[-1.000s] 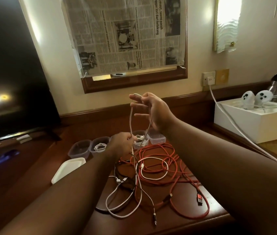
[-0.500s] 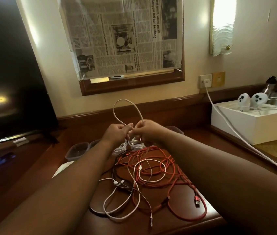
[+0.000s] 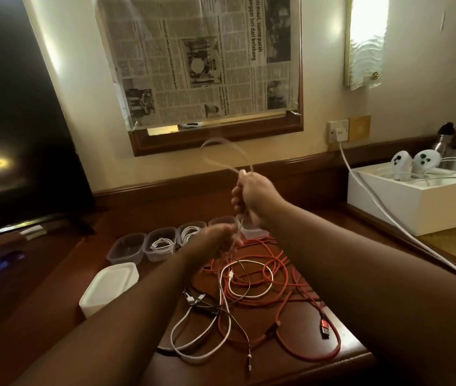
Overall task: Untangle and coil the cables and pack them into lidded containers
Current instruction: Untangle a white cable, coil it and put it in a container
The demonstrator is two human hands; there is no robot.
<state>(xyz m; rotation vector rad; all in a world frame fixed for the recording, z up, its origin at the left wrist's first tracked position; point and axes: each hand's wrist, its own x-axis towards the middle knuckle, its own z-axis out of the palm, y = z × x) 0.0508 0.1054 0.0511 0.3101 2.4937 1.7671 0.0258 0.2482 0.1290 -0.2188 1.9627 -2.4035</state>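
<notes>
- White cable (image 3: pixel 228 160) in the air above the bench (image 3: pixel 305 355), between both hands; a blurred loop stands up over the right hand (image 3: pixel 253 197). A guess: a coil is being built by hand.
- Right hand raised, fingers curled round the gathered turns, probably to keep the loop from springing apart.
- Left hand (image 3: pixel 217 238) lower, just below the right; fingers seem to pinch the trailing strand, though blur hides the exact hold. Likely feeding slack upward.
- Beneath the hands: a tangled pile on the bench. Red cable (image 3: pixel 285 296) sprawls widest, its red plug (image 3: pixel 325 328) near the front edge; a second white lead (image 3: pixel 249 280) and thin black cable (image 3: pixel 238 321) cross through it. Still to be sorted.
- Behind the pile, a row of clear containers (image 3: pixel 126 249) stands near the wall, open. Two hold coiled white cables; the leftmost looks bare. Within easy reach for dropping the next coil.
- White lids (image 3: pixel 109 285) stacked left of the pile, set aside until packing ends, I judge.
- Farther out: television (image 3: pixel 12 135) at left, white box (image 3: pixel 416 207) at right.
</notes>
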